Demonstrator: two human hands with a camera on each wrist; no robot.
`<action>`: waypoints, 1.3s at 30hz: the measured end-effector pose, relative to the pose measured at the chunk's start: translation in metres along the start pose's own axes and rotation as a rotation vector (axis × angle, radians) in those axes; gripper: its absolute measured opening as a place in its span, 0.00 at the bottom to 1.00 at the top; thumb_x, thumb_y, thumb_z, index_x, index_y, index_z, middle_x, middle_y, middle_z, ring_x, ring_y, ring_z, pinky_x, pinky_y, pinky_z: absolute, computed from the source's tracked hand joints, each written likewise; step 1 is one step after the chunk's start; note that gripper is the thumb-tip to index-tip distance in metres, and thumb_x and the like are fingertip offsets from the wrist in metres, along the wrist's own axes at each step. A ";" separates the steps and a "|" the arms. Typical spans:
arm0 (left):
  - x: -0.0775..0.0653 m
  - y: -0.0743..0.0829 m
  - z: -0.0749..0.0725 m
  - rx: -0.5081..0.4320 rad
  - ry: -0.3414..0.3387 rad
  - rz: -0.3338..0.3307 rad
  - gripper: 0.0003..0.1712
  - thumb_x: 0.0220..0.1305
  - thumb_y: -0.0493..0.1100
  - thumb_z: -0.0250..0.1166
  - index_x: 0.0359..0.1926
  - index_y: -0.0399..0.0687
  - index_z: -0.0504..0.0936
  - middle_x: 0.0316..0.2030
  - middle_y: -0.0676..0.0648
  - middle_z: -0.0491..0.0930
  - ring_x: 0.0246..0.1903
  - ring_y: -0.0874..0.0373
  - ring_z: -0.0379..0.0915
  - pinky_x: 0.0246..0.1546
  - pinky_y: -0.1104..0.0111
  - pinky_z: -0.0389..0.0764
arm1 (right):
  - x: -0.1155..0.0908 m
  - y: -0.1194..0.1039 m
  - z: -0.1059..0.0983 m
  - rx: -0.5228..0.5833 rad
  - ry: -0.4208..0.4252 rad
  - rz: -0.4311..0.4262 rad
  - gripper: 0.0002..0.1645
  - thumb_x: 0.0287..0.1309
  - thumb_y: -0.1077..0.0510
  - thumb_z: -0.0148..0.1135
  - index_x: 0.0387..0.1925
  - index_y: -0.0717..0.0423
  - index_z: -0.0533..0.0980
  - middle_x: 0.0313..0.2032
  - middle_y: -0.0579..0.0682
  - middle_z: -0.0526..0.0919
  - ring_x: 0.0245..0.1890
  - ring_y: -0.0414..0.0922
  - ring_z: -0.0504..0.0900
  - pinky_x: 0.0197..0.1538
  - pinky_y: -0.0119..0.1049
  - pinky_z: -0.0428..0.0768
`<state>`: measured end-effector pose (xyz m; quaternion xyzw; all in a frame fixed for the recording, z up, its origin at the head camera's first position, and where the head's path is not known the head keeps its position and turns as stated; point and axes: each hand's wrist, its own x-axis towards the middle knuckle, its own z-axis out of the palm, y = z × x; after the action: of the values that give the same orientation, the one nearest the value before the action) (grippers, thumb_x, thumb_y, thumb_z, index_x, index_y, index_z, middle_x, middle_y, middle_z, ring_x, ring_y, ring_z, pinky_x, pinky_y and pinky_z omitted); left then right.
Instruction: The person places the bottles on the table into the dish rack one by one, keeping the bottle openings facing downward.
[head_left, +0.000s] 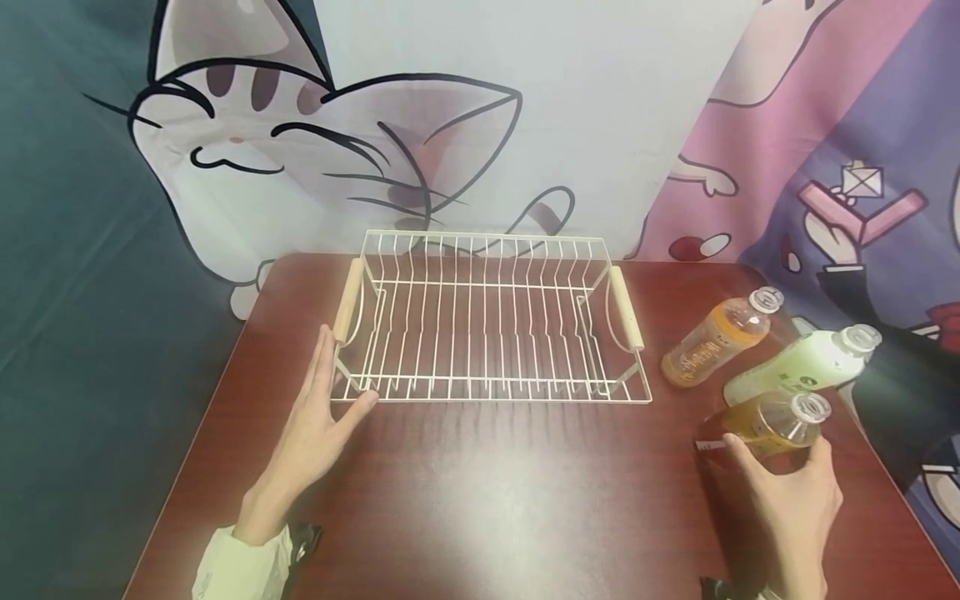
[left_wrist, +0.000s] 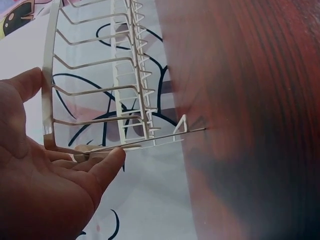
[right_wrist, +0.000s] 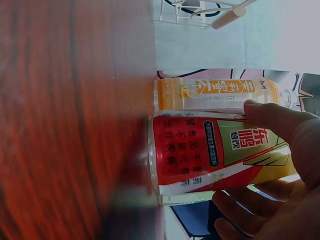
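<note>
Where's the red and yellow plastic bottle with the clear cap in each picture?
Head view: the red and yellow plastic bottle is lower right, in the right hand.
Left wrist view: not in it.
Right wrist view: the bottle lies sideways across the picture, right of centre.
Shared landmark: the reddish-brown wood-grained table.

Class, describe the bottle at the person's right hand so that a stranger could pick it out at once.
On the dark red table, look to the right of the white wire rack. Nearest the person there, in the grip of the right hand, stands the red-labelled bottle. Its red and yellow label sets it apart from the orange bottle and the pale green bottle.
</note>
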<state>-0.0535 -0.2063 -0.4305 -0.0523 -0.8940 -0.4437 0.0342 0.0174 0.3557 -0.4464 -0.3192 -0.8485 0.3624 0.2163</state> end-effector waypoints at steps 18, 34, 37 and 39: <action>-0.003 0.004 -0.006 -0.011 0.041 0.030 0.60 0.79 0.49 0.69 0.92 0.56 0.36 0.91 0.50 0.35 0.89 0.40 0.37 0.82 0.31 0.47 | -0.007 -0.013 -0.001 0.033 0.186 -0.230 0.47 0.44 0.59 0.88 0.68 0.65 0.78 0.46 0.19 0.67 0.51 0.31 0.71 0.57 0.24 0.60; -0.004 0.003 -0.005 -0.014 0.038 0.022 0.58 0.80 0.49 0.68 0.92 0.56 0.36 0.91 0.49 0.35 0.89 0.42 0.34 0.84 0.34 0.45 | -0.010 -0.032 -0.008 0.150 0.221 -0.433 0.48 0.39 0.63 0.85 0.68 0.61 0.82 0.53 0.17 0.69 0.57 0.21 0.67 0.60 0.21 0.65; -0.004 0.003 -0.005 -0.010 0.038 0.022 0.58 0.80 0.49 0.68 0.92 0.56 0.36 0.91 0.49 0.35 0.89 0.42 0.34 0.84 0.34 0.45 | -0.012 -0.040 -0.009 0.168 0.223 -0.496 0.46 0.39 0.62 0.82 0.67 0.63 0.83 0.55 0.19 0.70 0.59 0.22 0.67 0.62 0.20 0.66; -0.004 0.004 -0.006 -0.007 0.039 0.024 0.58 0.80 0.49 0.68 0.92 0.56 0.36 0.91 0.49 0.35 0.89 0.42 0.34 0.84 0.34 0.45 | -0.014 -0.047 -0.009 0.176 0.225 -0.525 0.46 0.38 0.61 0.80 0.66 0.63 0.83 0.56 0.20 0.71 0.59 0.22 0.67 0.63 0.20 0.66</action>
<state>-0.0487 -0.2088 -0.4247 -0.0543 -0.8910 -0.4471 0.0566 0.0144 0.3251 -0.4071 -0.1071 -0.8380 0.3286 0.4222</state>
